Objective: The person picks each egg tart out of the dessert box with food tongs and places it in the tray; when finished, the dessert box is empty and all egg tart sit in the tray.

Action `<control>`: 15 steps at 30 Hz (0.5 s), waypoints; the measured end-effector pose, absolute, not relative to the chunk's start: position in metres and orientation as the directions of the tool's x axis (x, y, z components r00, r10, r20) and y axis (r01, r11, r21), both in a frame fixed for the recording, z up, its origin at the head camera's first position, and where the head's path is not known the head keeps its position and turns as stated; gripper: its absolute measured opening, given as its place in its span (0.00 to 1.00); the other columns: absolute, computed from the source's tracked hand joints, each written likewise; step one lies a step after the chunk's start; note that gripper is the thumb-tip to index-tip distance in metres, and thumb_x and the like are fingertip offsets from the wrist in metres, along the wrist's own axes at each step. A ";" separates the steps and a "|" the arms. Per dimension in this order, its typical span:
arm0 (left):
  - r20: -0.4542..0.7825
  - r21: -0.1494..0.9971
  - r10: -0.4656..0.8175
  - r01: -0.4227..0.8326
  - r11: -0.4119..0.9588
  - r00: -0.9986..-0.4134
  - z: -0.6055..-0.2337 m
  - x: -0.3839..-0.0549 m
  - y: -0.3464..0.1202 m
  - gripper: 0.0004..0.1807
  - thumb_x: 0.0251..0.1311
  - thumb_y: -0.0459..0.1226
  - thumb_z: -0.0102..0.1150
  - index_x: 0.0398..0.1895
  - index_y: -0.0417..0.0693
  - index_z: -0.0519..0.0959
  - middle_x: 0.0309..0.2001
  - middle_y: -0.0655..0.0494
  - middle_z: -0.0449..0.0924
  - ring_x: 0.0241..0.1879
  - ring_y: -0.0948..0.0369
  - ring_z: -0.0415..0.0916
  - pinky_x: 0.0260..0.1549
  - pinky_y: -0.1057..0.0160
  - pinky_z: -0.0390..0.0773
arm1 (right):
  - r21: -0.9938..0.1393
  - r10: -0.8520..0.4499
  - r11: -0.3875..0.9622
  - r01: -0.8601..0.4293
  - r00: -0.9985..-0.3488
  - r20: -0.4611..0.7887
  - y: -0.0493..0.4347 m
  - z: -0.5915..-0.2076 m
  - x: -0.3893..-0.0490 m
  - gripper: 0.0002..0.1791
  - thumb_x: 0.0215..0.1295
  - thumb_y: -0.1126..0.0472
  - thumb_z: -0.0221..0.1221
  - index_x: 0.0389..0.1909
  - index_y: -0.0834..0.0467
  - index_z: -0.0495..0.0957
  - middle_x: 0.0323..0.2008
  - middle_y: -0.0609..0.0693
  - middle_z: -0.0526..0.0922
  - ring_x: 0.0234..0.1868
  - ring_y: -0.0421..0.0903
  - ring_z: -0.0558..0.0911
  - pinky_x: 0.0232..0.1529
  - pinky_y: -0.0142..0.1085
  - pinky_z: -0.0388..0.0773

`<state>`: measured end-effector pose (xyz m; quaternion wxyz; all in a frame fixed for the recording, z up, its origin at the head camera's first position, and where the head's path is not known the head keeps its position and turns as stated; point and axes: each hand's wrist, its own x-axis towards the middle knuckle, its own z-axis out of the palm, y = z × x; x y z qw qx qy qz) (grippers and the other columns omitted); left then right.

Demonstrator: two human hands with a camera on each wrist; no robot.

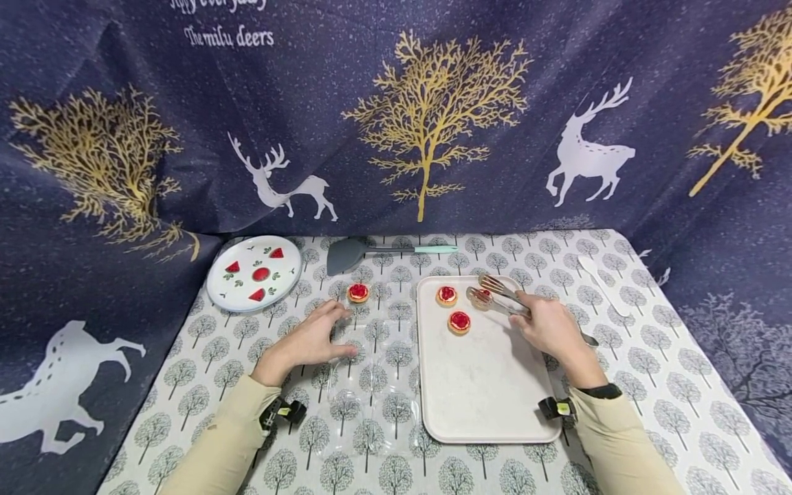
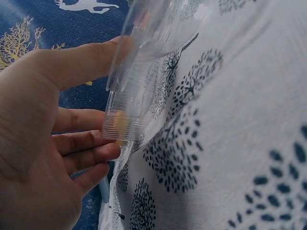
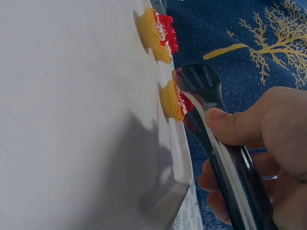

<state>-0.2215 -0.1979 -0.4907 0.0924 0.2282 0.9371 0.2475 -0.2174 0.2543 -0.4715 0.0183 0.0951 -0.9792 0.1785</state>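
Note:
My right hand (image 1: 551, 330) grips metal tongs (image 3: 225, 158), thumb pressed along one arm. The slotted tong tips straddle a small red-topped tart (image 3: 173, 101) at the far right of the white tray (image 1: 482, 399). Two more tarts, one at the back (image 1: 447, 296) and one nearer (image 1: 459, 322), sit left of it. My left hand (image 1: 312, 335) touches the left edge of a clear plastic container (image 1: 371, 392), thumb and fingers spread apart. Another tart (image 1: 357, 293) sits at that container's far left end.
A round plate (image 1: 291, 289) with watermelon pictures lies at the back left. Behind the container lies a grey spatula (image 1: 346, 256) with a mint handle. A white spoon (image 1: 603, 285) lies right of the tray. The deer-printed cloth (image 1: 433, 192) hangs along the table's back.

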 end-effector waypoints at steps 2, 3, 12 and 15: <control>-0.058 0.504 0.471 0.382 0.775 -0.880 -0.490 -0.221 -0.198 0.43 0.46 0.53 0.73 0.64 0.41 0.71 0.60 0.52 0.69 0.62 0.50 0.68 0.65 0.46 0.69 | -0.346 -0.180 0.917 -0.198 -0.980 0.084 0.254 -0.471 -0.217 0.34 0.60 0.54 0.66 0.63 0.66 0.70 0.23 0.52 0.80 0.20 0.45 0.74 0.19 0.39 0.72; -0.058 0.502 0.471 0.382 0.776 -0.880 -0.490 -0.221 -0.198 0.43 0.46 0.53 0.73 0.64 0.41 0.71 0.60 0.52 0.69 0.62 0.50 0.68 0.65 0.46 0.69 | -0.353 -0.181 0.914 -0.201 -0.979 0.089 0.254 -0.471 -0.217 0.33 0.60 0.55 0.66 0.63 0.66 0.70 0.24 0.52 0.80 0.20 0.45 0.74 0.19 0.39 0.73; -0.046 0.468 0.489 0.413 0.781 -0.871 -0.488 -0.220 -0.198 0.45 0.47 0.55 0.72 0.66 0.41 0.69 0.62 0.51 0.68 0.63 0.50 0.67 0.65 0.46 0.69 | -0.354 -0.178 0.912 -0.208 -0.977 0.115 0.252 -0.466 -0.216 0.35 0.61 0.54 0.65 0.65 0.66 0.69 0.26 0.58 0.81 0.17 0.44 0.69 0.18 0.39 0.72; -0.040 0.461 0.499 0.427 0.778 -0.866 -0.488 -0.220 -0.199 0.46 0.47 0.55 0.71 0.67 0.41 0.68 0.62 0.50 0.68 0.63 0.49 0.67 0.66 0.45 0.68 | -0.337 -0.200 0.911 -0.239 -0.969 0.148 0.249 -0.463 -0.216 0.35 0.60 0.53 0.66 0.64 0.66 0.70 0.39 0.66 0.84 0.17 0.45 0.70 0.21 0.42 0.76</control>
